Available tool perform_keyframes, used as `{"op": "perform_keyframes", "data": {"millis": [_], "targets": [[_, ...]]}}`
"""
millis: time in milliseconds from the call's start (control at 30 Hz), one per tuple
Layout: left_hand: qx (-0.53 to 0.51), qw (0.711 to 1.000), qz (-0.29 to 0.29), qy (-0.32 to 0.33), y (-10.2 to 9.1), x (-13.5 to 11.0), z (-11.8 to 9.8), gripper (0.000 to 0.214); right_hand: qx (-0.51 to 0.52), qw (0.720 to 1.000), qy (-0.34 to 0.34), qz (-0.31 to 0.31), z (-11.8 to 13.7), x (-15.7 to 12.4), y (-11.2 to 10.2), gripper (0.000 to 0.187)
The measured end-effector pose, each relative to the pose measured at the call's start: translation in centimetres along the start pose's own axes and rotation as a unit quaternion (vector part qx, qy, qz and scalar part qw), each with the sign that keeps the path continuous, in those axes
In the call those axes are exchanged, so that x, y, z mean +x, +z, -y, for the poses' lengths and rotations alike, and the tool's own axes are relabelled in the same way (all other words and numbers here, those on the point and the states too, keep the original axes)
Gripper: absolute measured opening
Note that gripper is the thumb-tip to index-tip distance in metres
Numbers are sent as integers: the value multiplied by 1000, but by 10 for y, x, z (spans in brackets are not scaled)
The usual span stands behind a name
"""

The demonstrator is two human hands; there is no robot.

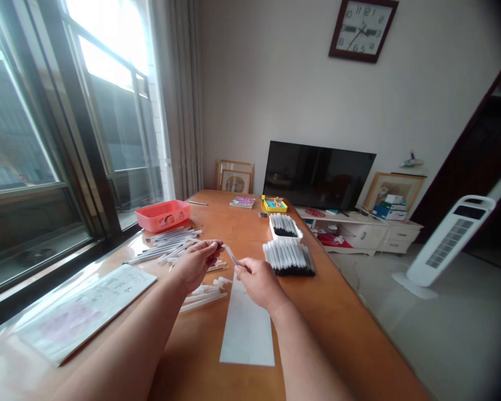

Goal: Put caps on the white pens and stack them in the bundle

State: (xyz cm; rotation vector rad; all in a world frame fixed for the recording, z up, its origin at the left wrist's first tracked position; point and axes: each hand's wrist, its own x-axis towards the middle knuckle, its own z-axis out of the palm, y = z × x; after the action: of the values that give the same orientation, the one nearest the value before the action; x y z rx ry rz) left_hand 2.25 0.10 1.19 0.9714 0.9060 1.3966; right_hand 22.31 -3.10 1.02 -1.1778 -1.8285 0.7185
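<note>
My right hand [256, 281] is closed in a pinch on a thin white pen barrel [231, 254] that points up and left. My left hand [198, 260] is closed too, its fingertips pinched on a small dark piece just left of the barrel's tip; I cannot make out what it is. Both hands hover over the wooden table [338, 312], above a white paper strip [247, 328]. Loose white pen barrels [171, 245] lie scattered behind and under the left hand. A stack of finished pens with black ends [289, 257] lies to the right.
A white tray of pens [284, 225] stands behind the stack. A pink basket [162, 215] sits at the back left by the window. A plastic-covered sheet [83, 309] lies at the near left. A yellow box [274, 204], a booklet [242, 201], a TV and a fan are beyond.
</note>
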Motion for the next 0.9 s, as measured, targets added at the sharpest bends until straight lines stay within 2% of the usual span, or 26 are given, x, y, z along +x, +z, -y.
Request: {"op": "perform_keyframes", "data": {"millis": [167,433,900], "targets": [[-44,999,6,-24,-2,-2,-5,27,-8,1000,-10,7,3,-3,0,25],[-24,999,32,-32,1,-5,-5,30,-31,999,-4,14,6,-3,-1,25],[-23,999,19,-37,3,-6,-5,28,-58,998,-3,23,6,-3,-1,26]]}}
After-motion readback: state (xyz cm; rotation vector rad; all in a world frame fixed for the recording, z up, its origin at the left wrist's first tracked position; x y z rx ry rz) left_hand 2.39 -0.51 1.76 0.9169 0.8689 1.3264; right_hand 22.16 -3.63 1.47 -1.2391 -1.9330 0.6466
